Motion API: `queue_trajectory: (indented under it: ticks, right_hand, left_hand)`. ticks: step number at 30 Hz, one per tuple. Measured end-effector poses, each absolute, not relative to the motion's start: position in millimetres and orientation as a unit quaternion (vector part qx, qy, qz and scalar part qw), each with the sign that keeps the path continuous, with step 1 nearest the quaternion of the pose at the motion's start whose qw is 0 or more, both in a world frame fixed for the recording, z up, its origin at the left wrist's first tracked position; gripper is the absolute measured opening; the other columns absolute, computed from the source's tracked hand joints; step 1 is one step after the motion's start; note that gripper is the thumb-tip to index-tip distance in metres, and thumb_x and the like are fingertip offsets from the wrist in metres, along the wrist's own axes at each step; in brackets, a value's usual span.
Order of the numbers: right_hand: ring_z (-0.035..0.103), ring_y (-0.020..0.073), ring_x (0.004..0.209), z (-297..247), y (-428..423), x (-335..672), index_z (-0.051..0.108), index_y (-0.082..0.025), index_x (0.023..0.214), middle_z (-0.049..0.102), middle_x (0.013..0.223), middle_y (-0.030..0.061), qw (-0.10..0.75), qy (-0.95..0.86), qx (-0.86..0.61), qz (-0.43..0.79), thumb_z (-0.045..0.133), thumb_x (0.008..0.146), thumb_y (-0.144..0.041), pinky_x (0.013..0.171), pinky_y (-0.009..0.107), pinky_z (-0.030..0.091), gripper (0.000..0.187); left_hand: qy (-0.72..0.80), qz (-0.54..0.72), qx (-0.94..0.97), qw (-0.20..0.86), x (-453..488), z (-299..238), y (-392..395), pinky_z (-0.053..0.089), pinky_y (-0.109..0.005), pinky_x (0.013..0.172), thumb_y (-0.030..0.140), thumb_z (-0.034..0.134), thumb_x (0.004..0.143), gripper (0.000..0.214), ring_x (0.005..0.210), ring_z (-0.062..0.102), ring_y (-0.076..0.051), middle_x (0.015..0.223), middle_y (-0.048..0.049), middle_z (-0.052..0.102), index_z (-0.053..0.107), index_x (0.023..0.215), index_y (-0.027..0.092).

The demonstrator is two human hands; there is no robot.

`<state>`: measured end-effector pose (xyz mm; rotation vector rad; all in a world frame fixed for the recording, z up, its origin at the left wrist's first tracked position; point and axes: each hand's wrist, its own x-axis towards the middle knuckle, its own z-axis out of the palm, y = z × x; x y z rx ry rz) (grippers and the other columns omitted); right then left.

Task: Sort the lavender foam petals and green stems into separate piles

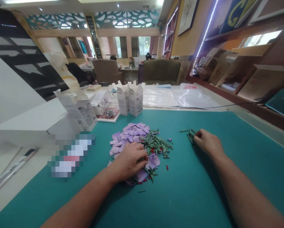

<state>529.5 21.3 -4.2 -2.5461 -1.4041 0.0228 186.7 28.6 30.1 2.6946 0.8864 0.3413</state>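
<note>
Purple petal-shaped pieces [132, 130] lie in a pile on the green mat [184, 196]. Small green stem-like pieces [157, 144] are heaped against its right side, with a few red bits [167, 167] among and around them. Over the front of the pile, my left hand [132, 158] has its fingers curled and pinched on a green piece, mostly hidden by the fingers. Farther right, my right hand [207, 141] pinches at a small cluster of green stem pieces [191, 136] on the mat. One loose green stick [183, 130] lies beside that cluster.
Two open white boxes [136, 101] stand behind the pile; another open box [81, 110] stands left. Near it are a small white tray [108, 117] and a blurred-out object [73, 156]. Clear plastic sheets [177, 96] cover the far table. Pens [16, 167] lie at far left.
</note>
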Motion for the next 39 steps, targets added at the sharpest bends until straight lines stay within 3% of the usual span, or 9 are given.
queue_trajectory:
  ticks: [9,24,29,39]
  right_hand:
    - [0.056,0.0202,0.075,-20,24,534,0.063,-0.020,0.083,0.065,0.086,0.0081,0.248,-0.543,-0.798,-0.084,0.048,0.083,-0.030,0.063,0.030,0.035,0.018]
    - [0.056,0.0197,0.074,-10,19,488,0.061,-0.022,0.080,0.064,0.081,0.0062,0.309,-0.654,-0.687,-0.073,0.044,0.085,-0.032,0.066,0.031,0.039,0.020]
    - [0.057,0.0187,0.072,3,12,463,0.062,-0.022,0.079,0.064,0.078,0.0052,0.329,-0.677,-0.658,-0.024,0.045,0.085,-0.032,0.066,0.030,0.041,0.020]
    - [0.060,0.0136,0.069,21,-16,392,0.064,-0.023,0.088,0.069,0.078,-0.0003,0.320,-0.762,-0.511,0.236,0.055,0.086,-0.030,0.065,0.026,0.043,0.012]
  left_hand:
    - [0.309,0.007,0.950,0.039,189,34,19,0.032,-0.034,0.072,0.012,0.060,0.084,0.008,0.084,0.050,-0.020,0.088,-0.0034,0.060,0.065,0.080,0.019]
    - [0.292,0.014,0.956,-0.033,190,20,17,0.033,-0.035,0.073,0.009,0.053,0.086,0.015,0.082,0.048,-0.021,0.085,-0.0042,0.058,0.061,0.077,0.019]
    - [0.314,0.042,0.949,0.005,189,30,18,0.033,-0.035,0.075,0.013,0.052,0.088,0.009,0.089,0.051,-0.021,0.098,-0.0050,0.061,0.059,0.086,0.018]
    - [0.333,0.139,0.928,0.091,195,20,16,0.037,-0.031,0.074,0.025,0.046,0.097,0.016,0.084,0.056,-0.019,0.088,-0.0035,0.064,0.060,0.092,0.018]
